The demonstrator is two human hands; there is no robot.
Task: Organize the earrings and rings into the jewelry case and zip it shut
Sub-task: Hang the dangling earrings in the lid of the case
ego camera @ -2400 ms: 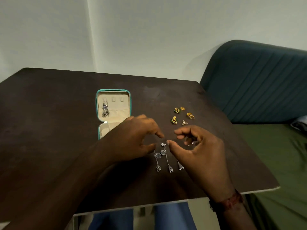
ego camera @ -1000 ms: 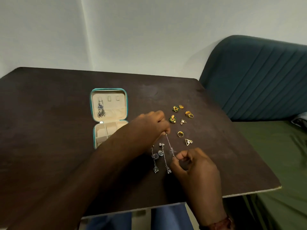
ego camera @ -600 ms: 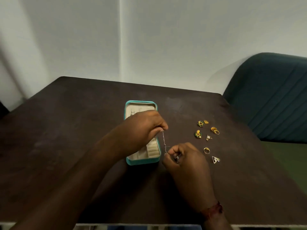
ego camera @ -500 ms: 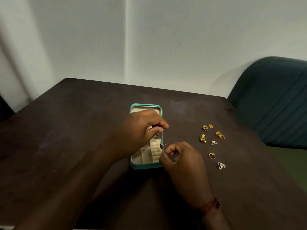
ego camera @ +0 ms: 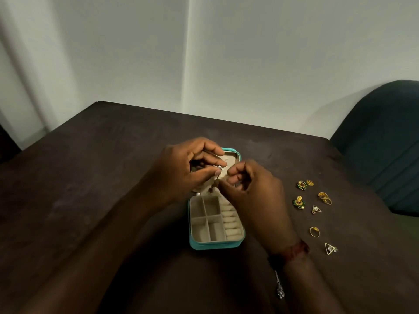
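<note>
Both hands meet over the open lid of the teal jewelry case [ego camera: 215, 244], which lies flat on the dark table [ego camera: 90, 177]. The left hand [ego camera: 186, 171] pinches a small silver earring [ego camera: 219, 168] between thumb and fingertips, right above the lid's cream lining. Most of that lid is covered by the two hands, so only its far corner shows, and anything hung there is out of sight. The right hand [ego camera: 254, 196] is curled in close, thumb and forefinger reaching toward the same earring. It may be gripping the lower end, but that spot is dark and blurred and I cannot tell.

The case's base is in plain view, with four square compartments on the left and ring rolls [ego camera: 230, 223] on the right. Out on the table to the right lie two green-and-gold studs [ego camera: 298, 202], a pair of gold rings [ego camera: 324, 197], a single gold ring [ego camera: 314, 231] and two triangle earrings [ego camera: 330, 248]. A silver drop earring [ego camera: 280, 288] sits near the right forearm, partly hidden by it. A red thread band [ego camera: 294, 249] circles the right wrist. A dark teal chair [ego camera: 381, 143] is cut off at the right edge.
</note>
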